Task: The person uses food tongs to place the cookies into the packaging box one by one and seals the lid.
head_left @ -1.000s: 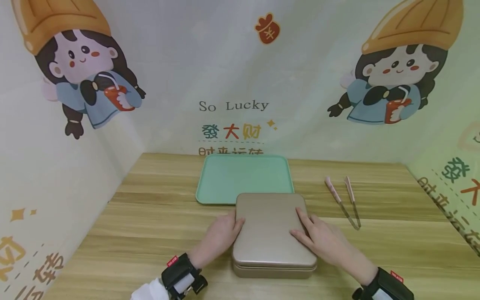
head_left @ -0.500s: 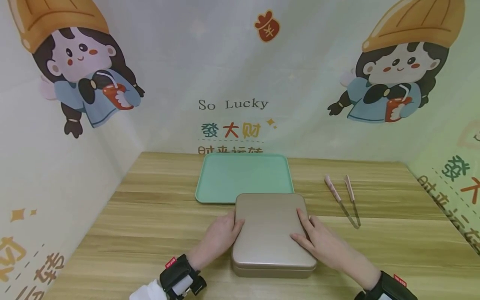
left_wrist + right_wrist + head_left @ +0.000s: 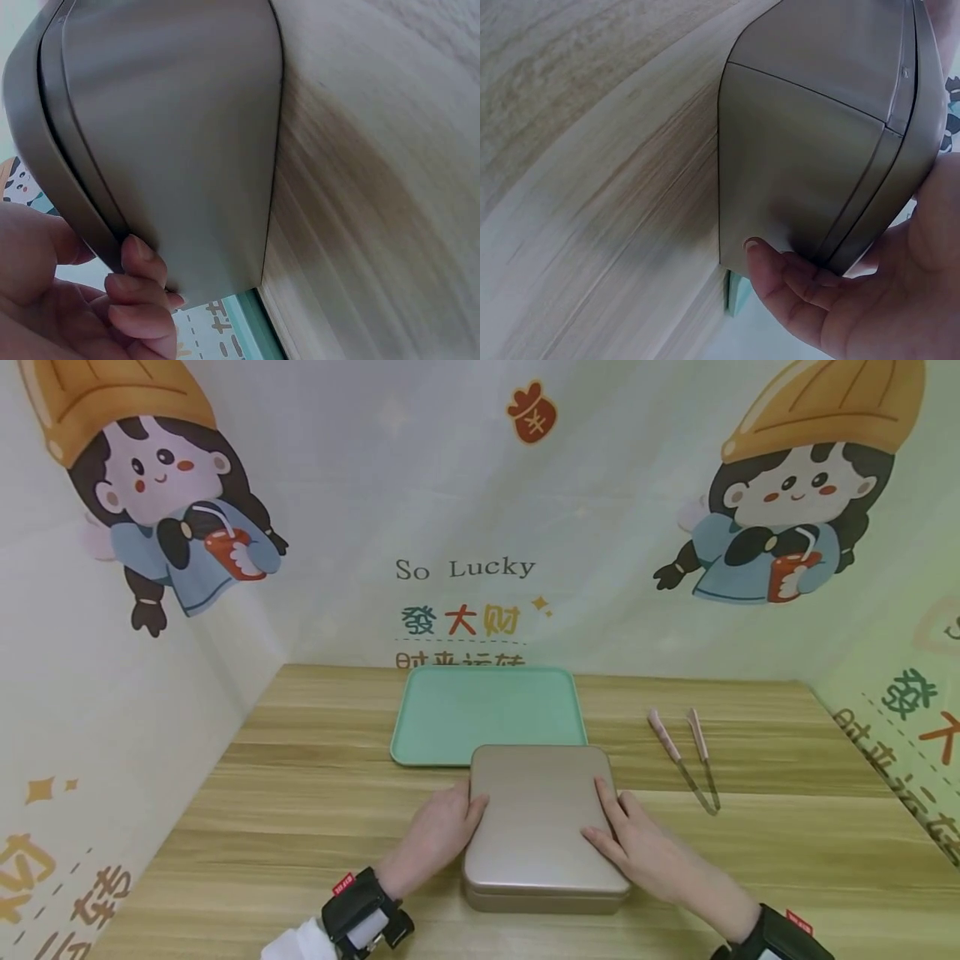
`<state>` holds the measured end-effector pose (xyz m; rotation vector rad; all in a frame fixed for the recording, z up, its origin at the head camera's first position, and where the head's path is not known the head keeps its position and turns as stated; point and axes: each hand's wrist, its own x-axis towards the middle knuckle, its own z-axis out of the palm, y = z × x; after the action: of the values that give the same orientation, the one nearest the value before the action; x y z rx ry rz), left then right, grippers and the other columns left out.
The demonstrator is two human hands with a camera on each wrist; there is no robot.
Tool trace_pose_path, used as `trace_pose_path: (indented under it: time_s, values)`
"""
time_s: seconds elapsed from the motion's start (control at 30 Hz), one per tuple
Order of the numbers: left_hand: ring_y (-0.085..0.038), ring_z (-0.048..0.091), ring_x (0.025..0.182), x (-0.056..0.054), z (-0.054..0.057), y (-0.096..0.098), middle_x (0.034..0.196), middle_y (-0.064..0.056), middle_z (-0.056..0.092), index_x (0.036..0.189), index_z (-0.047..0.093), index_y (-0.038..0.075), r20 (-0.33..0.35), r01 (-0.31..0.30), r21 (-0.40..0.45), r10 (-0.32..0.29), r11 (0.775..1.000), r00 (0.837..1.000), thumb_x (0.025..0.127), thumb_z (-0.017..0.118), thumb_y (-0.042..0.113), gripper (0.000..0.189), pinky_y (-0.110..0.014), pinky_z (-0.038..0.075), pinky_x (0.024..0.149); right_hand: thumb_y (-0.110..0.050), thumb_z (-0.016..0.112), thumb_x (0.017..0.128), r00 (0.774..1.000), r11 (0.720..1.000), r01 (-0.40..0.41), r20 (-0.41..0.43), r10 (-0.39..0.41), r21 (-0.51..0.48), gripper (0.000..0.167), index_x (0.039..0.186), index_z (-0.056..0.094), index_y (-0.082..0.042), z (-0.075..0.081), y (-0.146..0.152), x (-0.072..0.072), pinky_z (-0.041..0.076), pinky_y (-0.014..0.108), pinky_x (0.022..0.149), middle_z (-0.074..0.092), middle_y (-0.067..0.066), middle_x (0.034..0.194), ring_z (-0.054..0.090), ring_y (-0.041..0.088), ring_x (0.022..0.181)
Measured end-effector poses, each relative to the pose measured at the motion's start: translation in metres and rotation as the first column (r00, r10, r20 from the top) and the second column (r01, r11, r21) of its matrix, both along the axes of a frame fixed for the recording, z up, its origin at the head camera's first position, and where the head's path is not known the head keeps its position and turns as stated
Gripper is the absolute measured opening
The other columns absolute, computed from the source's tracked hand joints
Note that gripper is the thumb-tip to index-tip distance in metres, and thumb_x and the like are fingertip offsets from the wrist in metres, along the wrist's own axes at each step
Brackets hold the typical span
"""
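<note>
A brownish-gold rectangular tin box (image 3: 543, 827) with a lid stands on the table at the near middle. On its left side my left hand (image 3: 442, 827) grips it, thumb on the top edge. The left wrist view shows the curled fingers (image 3: 142, 289) at the lid's rim and the tin's side wall. My right hand (image 3: 648, 839) holds the opposite side, thumb and index finger lying over the lid. Seen from the right wrist, other fingers (image 3: 780, 281) bend against the side wall below the lid seam. The lid sits on the tin, and its contents are hidden.
Behind the tin box lies a mint-green tray (image 3: 487, 714), its near right corner hidden by the tin. Tongs (image 3: 697, 777) with pinkish ends lie spread on the table to the right. Printed cloth walls (image 3: 337, 485) border the wooden table (image 3: 300, 760) at the back and sides.
The seam along the tin's front looks narrower than a second ago. My right wrist has shifted slightly right and down. Both hands keep their hold on the tin box.
</note>
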<state>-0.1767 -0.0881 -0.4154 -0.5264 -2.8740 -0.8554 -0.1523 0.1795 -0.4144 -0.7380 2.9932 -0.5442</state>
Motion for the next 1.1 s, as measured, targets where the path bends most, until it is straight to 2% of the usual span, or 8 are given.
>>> trace_pose_path:
  time_s: [0.3,0.5,0.7,0.83,1.03,1.1]
  values:
    - [-0.019,0.055,0.062,0.000,0.000,-0.001,0.066,-0.006,0.050,0.099,0.052,-0.007,0.015,-0.018,-0.007,0.018,1.000,1.000,0.094,0.049,0.018,0.026,-0.033,0.043,0.048,-0.039,0.039,0.096,0.997,0.997,0.018,0.070,-0.013,-0.069,0.068,0.142,0.012,0.002,-0.001,-0.004,0.000,0.039,0.026,0.052,0.037,0.011,0.093,0.039,0.012,0.063]
    - [-0.026,0.059,0.063,0.002,-0.003,0.000,0.067,-0.010,0.052,0.097,0.052,-0.010,-0.025,-0.022,-0.042,0.021,0.999,0.999,0.094,0.048,0.015,0.025,-0.034,0.046,0.048,-0.040,0.038,0.096,0.995,0.998,0.017,0.098,-0.011,-0.067,0.068,0.142,0.010,0.003,-0.003,-0.003,0.003,0.042,0.028,0.057,0.036,0.011,0.095,0.041,0.012,0.066]
    - [-0.030,0.059,0.067,0.011,-0.006,0.004,0.070,-0.013,0.053,0.097,0.050,-0.011,-0.035,-0.006,-0.028,0.005,1.000,0.999,0.094,0.047,0.013,0.025,-0.038,0.047,0.052,-0.039,0.039,0.096,0.994,0.998,0.023,0.108,-0.016,-0.063,0.069,0.141,0.010,0.003,-0.002,-0.001,0.012,0.042,0.027,0.056,0.037,0.013,0.095,0.041,0.011,0.064]
    - [-0.028,0.058,0.067,0.015,-0.005,0.005,0.071,-0.010,0.051,0.098,0.049,-0.011,-0.027,0.023,-0.017,-0.024,1.000,0.999,0.095,0.045,0.012,0.024,-0.038,0.047,0.054,-0.039,0.040,0.095,0.996,0.999,0.018,0.084,-0.014,-0.043,0.069,0.141,0.012,0.005,-0.002,0.001,0.015,0.042,0.025,0.053,0.040,0.017,0.099,0.043,0.012,0.064]
    - [-0.025,0.056,0.063,0.012,-0.005,0.006,0.067,-0.007,0.048,0.095,0.050,-0.010,-0.042,0.057,-0.054,-0.060,0.997,0.997,0.096,0.043,0.013,0.023,-0.036,0.046,0.050,-0.037,0.044,0.094,1.000,1.000,0.003,-0.007,-0.003,0.003,0.068,0.138,0.019,0.008,-0.004,0.002,0.014,0.043,0.025,0.052,0.045,0.020,0.102,0.045,0.013,0.066]
    - [-0.025,0.056,0.061,0.012,-0.006,0.005,0.065,-0.006,0.047,0.096,0.049,-0.010,-0.024,0.052,-0.048,-0.054,0.997,0.998,0.096,0.043,0.013,0.024,-0.036,0.045,0.049,-0.038,0.044,0.094,1.000,1.000,-0.010,-0.018,0.011,0.019,0.068,0.138,0.020,0.009,-0.006,0.002,0.014,0.043,0.025,0.052,0.046,0.019,0.100,0.045,0.012,0.066]
